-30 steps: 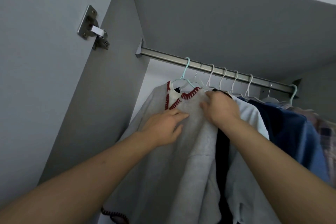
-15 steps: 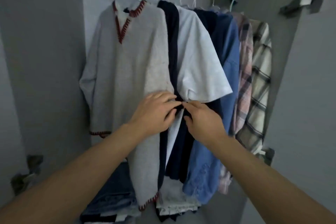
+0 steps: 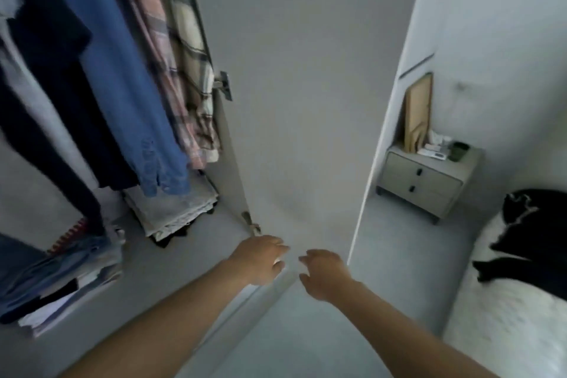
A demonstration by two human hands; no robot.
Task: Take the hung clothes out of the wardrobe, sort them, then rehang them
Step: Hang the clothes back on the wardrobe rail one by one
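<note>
A: Entry, head view. Your left hand (image 3: 259,259) and right hand (image 3: 325,273) hang side by side in front of the open wardrobe door (image 3: 294,101), low and near its bottom edge. What do you hold?

B: Nothing. Fingers on both are loosely curled and relaxed, released, fingertips nearly meeting but apart (frame is motion-blurred, so finer finger detail is not legible).

A: Where are the hung clothes?

B: To your upper left, on the rail side of the wardrobe, well apart from both hands. In order from the left: a dark navy garment (image 3: 52,86), a blue denim shirt (image 3: 122,80), a pink plaid shirt (image 3: 153,49), then a beige plaid shirt (image 3: 187,40) nearest the door hinge (image 3: 223,85). They overlap one another.

A: Below them?

B: Two folded stacks on the wardrobe floor: a pale one (image 3: 175,212) under the denim hem, and a denim-and-white one (image 3: 58,279) at the far left.

A: Right of the door?

B: A two-drawer nightstand (image 3: 426,181) against the wall with small items on top, and a bed (image 3: 506,316) with a black garment (image 3: 537,239) lying on its white cover.
</note>
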